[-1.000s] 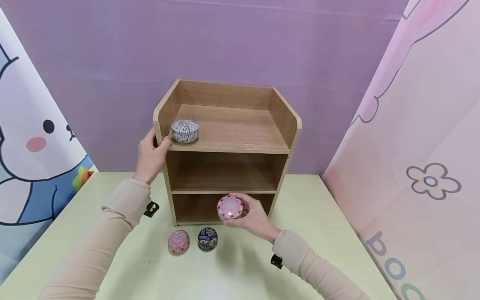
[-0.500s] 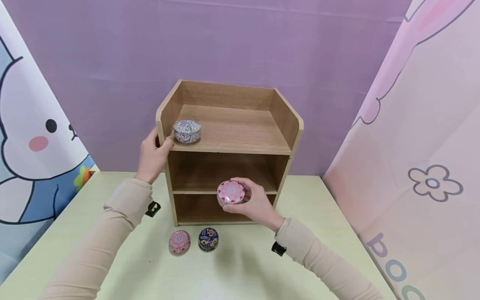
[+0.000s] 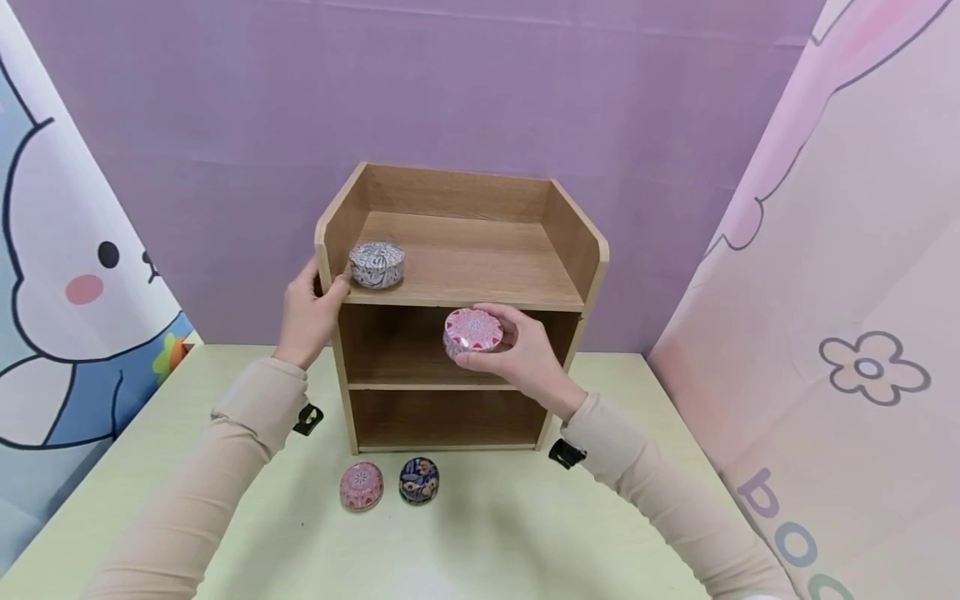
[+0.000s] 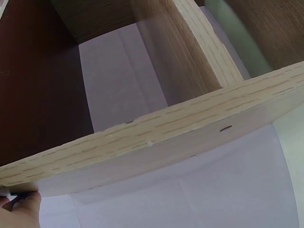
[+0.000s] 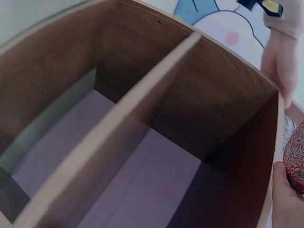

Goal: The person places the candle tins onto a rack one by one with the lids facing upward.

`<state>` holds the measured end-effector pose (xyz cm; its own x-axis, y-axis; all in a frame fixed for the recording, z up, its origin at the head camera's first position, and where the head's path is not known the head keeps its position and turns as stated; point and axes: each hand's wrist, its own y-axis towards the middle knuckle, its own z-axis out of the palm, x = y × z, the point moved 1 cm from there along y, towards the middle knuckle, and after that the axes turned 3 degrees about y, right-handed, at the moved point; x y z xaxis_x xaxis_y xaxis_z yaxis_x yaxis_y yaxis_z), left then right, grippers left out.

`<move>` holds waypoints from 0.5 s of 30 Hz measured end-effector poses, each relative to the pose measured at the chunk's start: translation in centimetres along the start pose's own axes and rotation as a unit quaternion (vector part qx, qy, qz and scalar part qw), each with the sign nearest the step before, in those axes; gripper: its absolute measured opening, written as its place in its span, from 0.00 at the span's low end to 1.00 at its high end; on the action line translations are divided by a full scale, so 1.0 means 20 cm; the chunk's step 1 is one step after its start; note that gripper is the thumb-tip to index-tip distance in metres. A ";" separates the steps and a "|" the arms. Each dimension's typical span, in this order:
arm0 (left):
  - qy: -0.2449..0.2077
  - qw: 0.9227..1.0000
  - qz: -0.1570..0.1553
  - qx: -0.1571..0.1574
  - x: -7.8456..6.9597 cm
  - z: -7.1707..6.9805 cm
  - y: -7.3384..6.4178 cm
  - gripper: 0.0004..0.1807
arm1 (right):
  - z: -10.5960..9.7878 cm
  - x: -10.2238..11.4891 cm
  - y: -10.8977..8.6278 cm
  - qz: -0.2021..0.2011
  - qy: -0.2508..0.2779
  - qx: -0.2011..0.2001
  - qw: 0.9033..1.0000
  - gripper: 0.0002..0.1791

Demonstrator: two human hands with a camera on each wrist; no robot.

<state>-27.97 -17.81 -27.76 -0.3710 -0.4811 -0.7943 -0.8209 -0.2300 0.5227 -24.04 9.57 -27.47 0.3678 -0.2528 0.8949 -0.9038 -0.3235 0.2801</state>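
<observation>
My left hand [image 3: 309, 321] grips the left side panel of a wooden shelf unit [image 3: 480, 258], its thumb by the front edge of the top board. In the left wrist view only a bit of that hand [image 4: 23, 211] shows, under the panel's edge. My right hand [image 3: 528, 358] pinches a round pink tin [image 3: 474, 332] between thumb and fingers, in front of the middle compartment and just below the top board's edge. The right wrist view shows the patterned underside of this tin [image 5: 297, 156]. A grey-and-white patterned tin [image 3: 377, 267] stands on the top board, beside the left thumb.
A second pink tin [image 3: 362, 487] and a dark blue patterned tin [image 3: 418, 481] lie on the pale table [image 3: 247, 533] before the unit. Raised sides and a back rim border the top board. A purple backdrop [image 3: 480, 83] hangs behind, with printed panels at both sides.
My right hand has lifted the pink tin from in front of the bottom compartment to just below the top board. My left hand keeps its grip on the side panel.
</observation>
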 end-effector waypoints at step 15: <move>0.008 1.000 0.002 -0.004 -0.01 0.00 0.00 0.17 | -0.03 0.11 0.12 0.013 0.034 -0.008 0.999 0.35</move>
<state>-27.85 -17.78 -27.61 -0.3671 -0.4955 -0.7872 -0.8163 -0.2343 0.5281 -25.46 8.75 -24.70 0.3299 -0.1986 0.9229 -0.9163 -0.3026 0.2624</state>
